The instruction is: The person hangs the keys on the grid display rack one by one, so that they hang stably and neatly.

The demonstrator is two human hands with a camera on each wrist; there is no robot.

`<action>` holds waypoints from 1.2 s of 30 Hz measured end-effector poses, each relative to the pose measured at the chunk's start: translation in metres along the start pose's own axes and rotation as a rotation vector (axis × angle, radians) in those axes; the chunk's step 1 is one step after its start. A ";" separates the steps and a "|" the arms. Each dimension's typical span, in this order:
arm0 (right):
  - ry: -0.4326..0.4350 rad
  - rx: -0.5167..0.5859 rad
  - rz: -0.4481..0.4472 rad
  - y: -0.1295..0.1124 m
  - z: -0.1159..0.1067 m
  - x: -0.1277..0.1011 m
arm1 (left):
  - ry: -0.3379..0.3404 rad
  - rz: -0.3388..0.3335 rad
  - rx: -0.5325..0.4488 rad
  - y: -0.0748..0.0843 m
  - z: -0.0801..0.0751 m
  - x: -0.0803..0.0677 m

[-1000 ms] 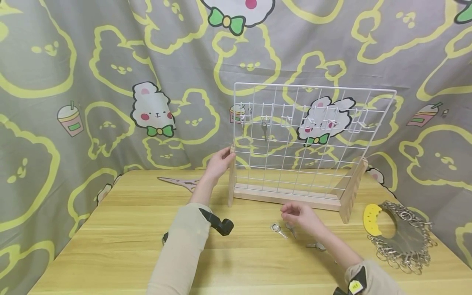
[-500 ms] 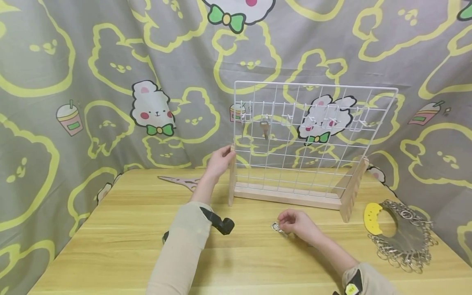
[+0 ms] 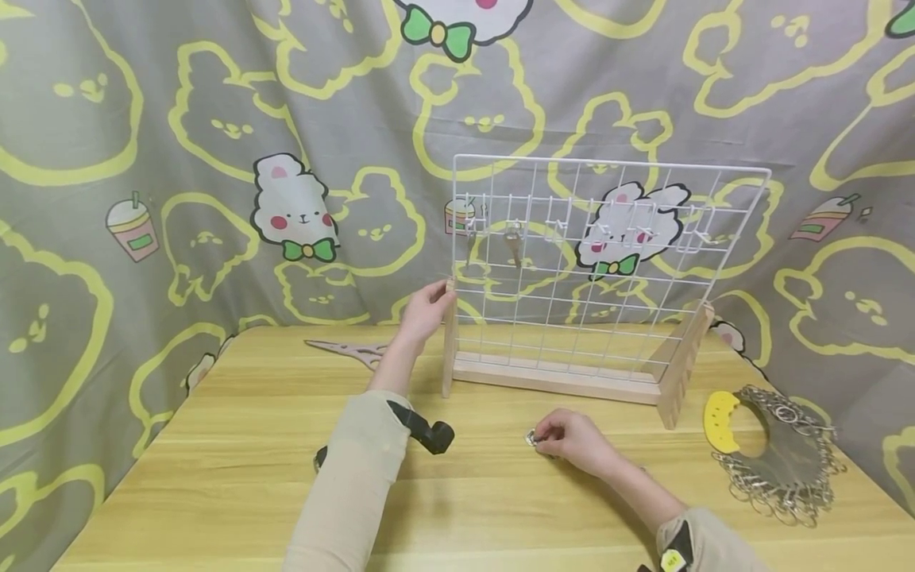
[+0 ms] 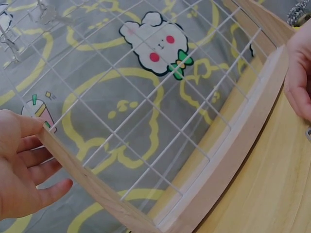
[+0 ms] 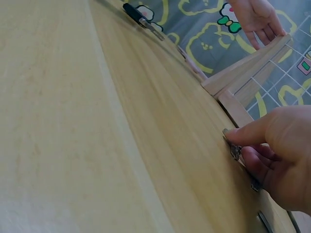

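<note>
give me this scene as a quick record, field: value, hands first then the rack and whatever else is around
left hand: holds the top of the left wooden post
right hand: pinches a small metal piece, shape partly hidden
rack: white wire on wood; two keys hang toward its left end
far right: bunch of metal rings with a yellow crescent
left: pinkish tapered piece, partly behind the left arm
backdrop: grey curtain, yellow cartoon outlines
</note>
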State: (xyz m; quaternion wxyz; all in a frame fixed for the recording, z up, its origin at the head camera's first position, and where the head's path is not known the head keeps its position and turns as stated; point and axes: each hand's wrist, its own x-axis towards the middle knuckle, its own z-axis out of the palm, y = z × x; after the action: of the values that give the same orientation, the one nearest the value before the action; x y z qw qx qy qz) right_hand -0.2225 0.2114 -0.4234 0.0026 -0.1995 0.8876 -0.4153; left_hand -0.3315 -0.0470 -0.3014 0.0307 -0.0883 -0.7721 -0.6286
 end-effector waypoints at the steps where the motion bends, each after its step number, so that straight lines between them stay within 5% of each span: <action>1: 0.006 -0.028 -0.010 0.000 0.000 0.000 | 0.002 -0.002 0.001 0.000 0.000 0.000; 13: -0.006 -0.138 -0.052 -0.004 0.002 -0.003 | 0.004 -0.016 -0.002 0.000 0.001 0.000; 21: -0.009 -0.040 0.014 -0.002 -0.004 -0.004 | -0.007 -0.012 -0.018 -0.001 0.001 0.000; 29: 0.026 0.176 0.103 -0.002 -0.007 0.000 | 0.006 0.002 -0.022 -0.001 0.001 0.001; 36: 0.028 0.146 0.079 -0.005 -0.013 0.000 | 0.009 -0.009 -0.027 -0.001 0.002 0.000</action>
State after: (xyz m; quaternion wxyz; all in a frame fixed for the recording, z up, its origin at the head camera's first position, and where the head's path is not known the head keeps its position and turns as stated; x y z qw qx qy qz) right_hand -0.2231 0.2180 -0.4116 0.0212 -0.1579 0.8621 -0.4810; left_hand -0.3314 -0.0452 -0.3025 0.0301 -0.0826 -0.7638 -0.6394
